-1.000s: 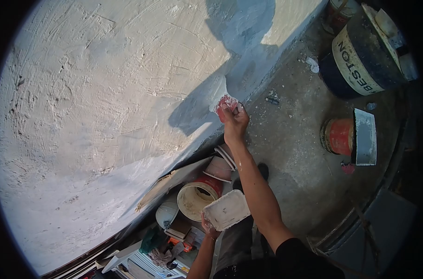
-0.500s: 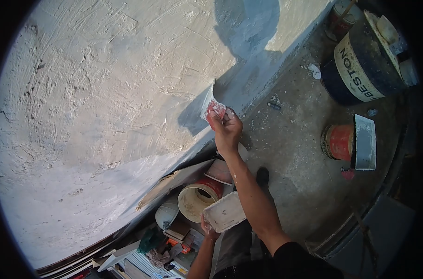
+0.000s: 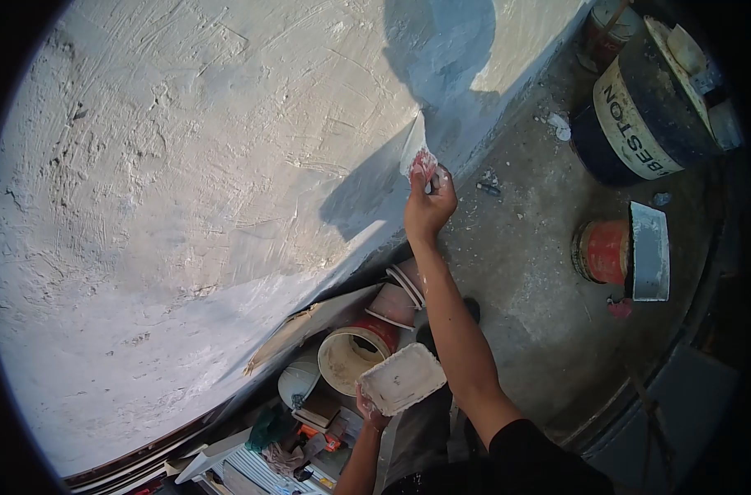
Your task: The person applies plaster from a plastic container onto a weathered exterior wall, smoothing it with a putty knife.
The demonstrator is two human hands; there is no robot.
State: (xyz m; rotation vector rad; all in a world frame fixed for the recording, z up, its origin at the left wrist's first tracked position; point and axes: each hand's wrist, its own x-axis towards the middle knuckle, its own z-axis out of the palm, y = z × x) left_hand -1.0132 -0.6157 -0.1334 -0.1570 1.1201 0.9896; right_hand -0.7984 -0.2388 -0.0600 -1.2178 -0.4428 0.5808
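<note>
My right hand [image 3: 430, 204] is closed on a flat, flexible scraper [image 3: 414, 147], red where I grip it and coated white towards its edge. The scraper's white edge lies against the rough plastered wall [image 3: 186, 157]. Lower down, my left hand [image 3: 371, 406] grips one end of a shallow rectangular tray [image 3: 402, 379] smeared with white paste. The tray is tilted, and some of my left fingers are hidden beneath it.
Several buckets [image 3: 342, 360] and a board [image 3: 309, 323] lean near the wall's foot. A large dark drum [image 3: 590, 136] stands at upper right. Below it, a red bucket [image 3: 604, 252] sits beside a grey rectangular pan [image 3: 650, 252]. Tools and rags [image 3: 285, 456] lie at lower left.
My right hand and the scraper have moved up and to the right along the wall. The tray in my left hand has shifted slightly right.
</note>
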